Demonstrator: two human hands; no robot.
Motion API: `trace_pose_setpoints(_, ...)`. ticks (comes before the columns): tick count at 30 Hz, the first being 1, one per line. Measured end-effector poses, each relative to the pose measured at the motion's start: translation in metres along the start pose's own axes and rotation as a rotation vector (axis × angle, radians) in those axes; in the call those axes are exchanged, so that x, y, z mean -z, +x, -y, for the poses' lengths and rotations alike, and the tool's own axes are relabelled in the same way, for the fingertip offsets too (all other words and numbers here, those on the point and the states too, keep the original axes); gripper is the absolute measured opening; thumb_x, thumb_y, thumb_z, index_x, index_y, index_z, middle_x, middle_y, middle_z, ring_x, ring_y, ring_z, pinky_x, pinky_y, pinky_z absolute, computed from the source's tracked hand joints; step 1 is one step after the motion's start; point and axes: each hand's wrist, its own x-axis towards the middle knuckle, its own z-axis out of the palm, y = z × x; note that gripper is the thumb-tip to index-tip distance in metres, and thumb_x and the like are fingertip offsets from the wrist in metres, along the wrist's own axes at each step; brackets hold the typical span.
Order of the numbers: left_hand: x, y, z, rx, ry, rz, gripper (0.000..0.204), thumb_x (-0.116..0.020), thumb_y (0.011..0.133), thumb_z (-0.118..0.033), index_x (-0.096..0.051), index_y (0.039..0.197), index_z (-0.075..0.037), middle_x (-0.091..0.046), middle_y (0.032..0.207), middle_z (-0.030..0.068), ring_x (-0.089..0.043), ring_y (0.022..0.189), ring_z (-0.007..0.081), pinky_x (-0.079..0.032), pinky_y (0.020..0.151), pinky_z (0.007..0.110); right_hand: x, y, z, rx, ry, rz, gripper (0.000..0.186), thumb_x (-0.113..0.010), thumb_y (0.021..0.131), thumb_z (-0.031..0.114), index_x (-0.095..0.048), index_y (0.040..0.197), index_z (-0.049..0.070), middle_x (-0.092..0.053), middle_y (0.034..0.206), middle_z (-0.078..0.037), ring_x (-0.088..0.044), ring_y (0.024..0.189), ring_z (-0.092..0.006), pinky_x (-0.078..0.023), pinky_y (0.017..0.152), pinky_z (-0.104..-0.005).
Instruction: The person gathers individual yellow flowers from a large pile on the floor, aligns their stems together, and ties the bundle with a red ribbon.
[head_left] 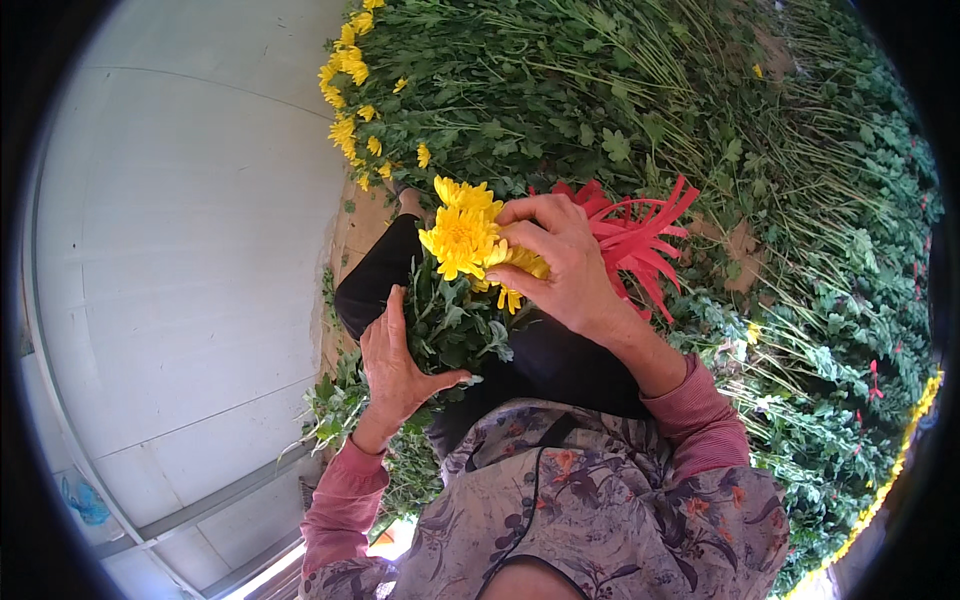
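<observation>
A bunch of yellow chrysanthemums (460,238) stands in front of me, over my dark-trousered lap, with its leafy green stems (455,325) below the blooms. My left hand (398,365) is cupped round the leaves from the left, thumb spread to the near side and fingers pointing away. At the blooms, my right hand (560,258) has its thumb and bent fingers closed on the right side of the flower heads. Its palm and the petals between the fingers are partly hidden. Just beyond that wrist lies a bundle of red strips (640,240).
Long-stemmed chrysanthemums (600,100) cover the floor ahead and to the right in a thick layer, their yellow heads (345,90) lined up at the far left. A pale panelled wall (200,230) rises on the left. More stems with yellow blooms (880,500) curve along the right edge.
</observation>
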Motion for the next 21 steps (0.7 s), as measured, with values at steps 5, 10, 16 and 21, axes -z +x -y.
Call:
trace_pose_setpoints(5,0.004,0.000,0.010,-0.105,-0.057,0.000,0.140,-0.088,0.040,-0.059,-0.020,0.149,-0.003,-0.031,0.149,0.0234,-0.042,0.127,0.0403,-0.029,0.104,0.055,0.010,-0.009,0.023,0.110,0.035,-0.039,0.027,-0.079,0.068,0.014,-0.057,0.082,0.010,-0.060,0.095,-0.002,-0.057,0.088,-0.0251,-0.040,0.082,-0.0404)
trace_pose_setpoints(10,0.002,-0.005,0.002,-0.194,0.118,0.053,0.134,-0.088,0.037,-0.058,-0.026,0.147,-0.011,-0.026,0.151,0.0235,-0.039,0.129,0.0420,-0.028,0.102,0.061,0.013,-0.026,0.025,0.183,0.025,-0.077,0.032,-0.082,0.062,0.008,-0.056,0.081,0.011,-0.060,0.092,-0.002,-0.058,0.082,-0.0252,-0.041,0.080,-0.0427)
trace_pose_setpoints(16,-0.003,-0.009,-0.001,-0.139,0.269,0.102,0.108,-0.089,0.040,-0.025,-0.043,0.137,-0.019,-0.035,0.147,0.0191,-0.044,0.123,0.0386,-0.029,0.103,0.058,0.030,-0.027,0.017,-0.001,0.118,0.081,0.040,-0.070,0.080,0.022,-0.057,0.114,0.005,-0.057,0.119,-0.016,-0.054,0.112,-0.0337,-0.039,0.098,-0.0439)
trace_pose_setpoints(21,0.004,-0.006,-0.008,-0.161,0.284,0.105,0.105,-0.089,0.041,-0.024,-0.045,0.136,-0.018,-0.041,0.145,0.0108,-0.041,0.128,0.0397,-0.020,0.106,0.066,0.021,0.033,-0.022,-0.066,0.432,0.193,0.054,-0.050,0.095,0.025,-0.039,0.141,-0.002,-0.038,0.147,-0.021,-0.029,0.141,-0.0325,-0.022,0.115,-0.0386)
